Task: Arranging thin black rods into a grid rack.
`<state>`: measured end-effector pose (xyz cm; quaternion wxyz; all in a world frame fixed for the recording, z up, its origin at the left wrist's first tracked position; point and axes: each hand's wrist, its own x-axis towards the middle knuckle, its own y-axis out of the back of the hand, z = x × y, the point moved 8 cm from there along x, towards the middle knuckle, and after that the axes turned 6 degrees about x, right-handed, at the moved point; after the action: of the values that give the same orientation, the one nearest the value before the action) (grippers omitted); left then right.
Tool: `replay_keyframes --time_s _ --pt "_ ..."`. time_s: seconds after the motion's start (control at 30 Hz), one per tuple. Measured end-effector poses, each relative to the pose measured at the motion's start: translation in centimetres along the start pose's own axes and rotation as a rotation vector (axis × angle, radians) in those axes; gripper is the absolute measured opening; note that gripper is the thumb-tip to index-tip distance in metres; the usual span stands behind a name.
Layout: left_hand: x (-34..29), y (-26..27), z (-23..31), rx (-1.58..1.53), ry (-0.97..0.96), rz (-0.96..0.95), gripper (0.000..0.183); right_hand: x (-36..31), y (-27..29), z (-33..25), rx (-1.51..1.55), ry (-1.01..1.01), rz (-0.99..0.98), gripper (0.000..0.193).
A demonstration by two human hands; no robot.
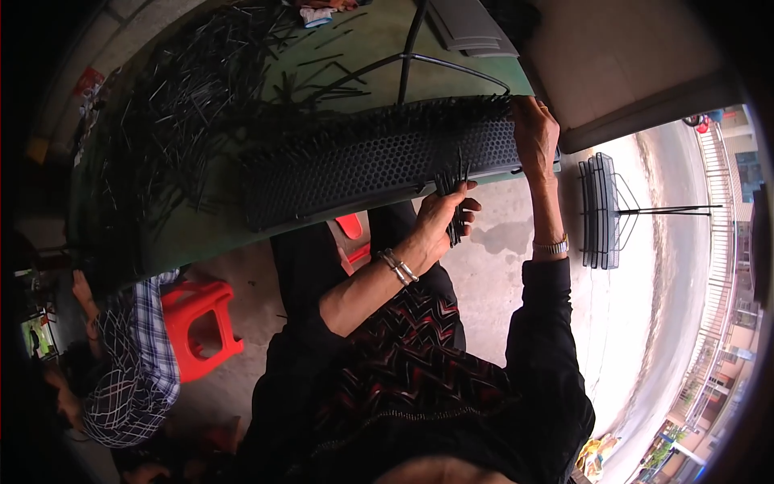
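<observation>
A long black perforated panel (355, 173) lies along the near edge of the green table, its far holes filled with a dense row of upright black strips (419, 119). My left hand (442, 216) is closed round a bundle of thin black strips (454, 189), in front of the panel's near edge. At the panel's right end, my right hand (535, 135) has its fingers pinched together by the last part of the row. Whatever sits between those fingertips is too small and dark to make out.
A large heap of loose black strips (201, 97) covers the table's left side. Behind the panel stands a bent metal frame (405, 60). Grey sheets (463, 28) lie at the back. A red stool (197, 331) and another person (133, 379) are at left; a wire rack (598, 211) is at right.
</observation>
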<state>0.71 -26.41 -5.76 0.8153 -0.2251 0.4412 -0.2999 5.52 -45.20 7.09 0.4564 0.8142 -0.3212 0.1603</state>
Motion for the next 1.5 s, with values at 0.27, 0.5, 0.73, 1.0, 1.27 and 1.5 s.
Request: replay_keyframes --time_s 0.27,0.5,0.73,1.0,1.27,1.5 --pt "0.0 -0.3 0.3 -0.068 -0.023 -0.015 0.025 -0.7 0.4 -0.3 -0.089 -0.023 0.016 0.014" --pt "-0.2 -0.5 1.0 -0.020 -0.090 -0.032 0.023 -2.3 0.6 0.3 -0.363 -0.213 0.004 0.027" --pt "-1.3 -0.8 2.3 0.102 -0.138 -0.023 0.023 -7.5 -3.1 -2.7 0.547 -0.487 -0.633 0.028" --pt "-1.8 -1.1 1.8 0.239 -0.116 -0.006 0.024 -7.3 -1.8 -2.1 0.712 -0.617 -0.530 0.023" --pt "-1.3 -1.3 1.9 0.266 -0.131 -0.070 0.023 -7.4 -1.4 -2.1 0.805 -0.666 -0.574 0.021" --pt "-0.5 -0.3 1.6 0.164 0.016 0.024 0.029 -4.1 2.8 -0.9 0.583 -0.499 -0.039 0.012"
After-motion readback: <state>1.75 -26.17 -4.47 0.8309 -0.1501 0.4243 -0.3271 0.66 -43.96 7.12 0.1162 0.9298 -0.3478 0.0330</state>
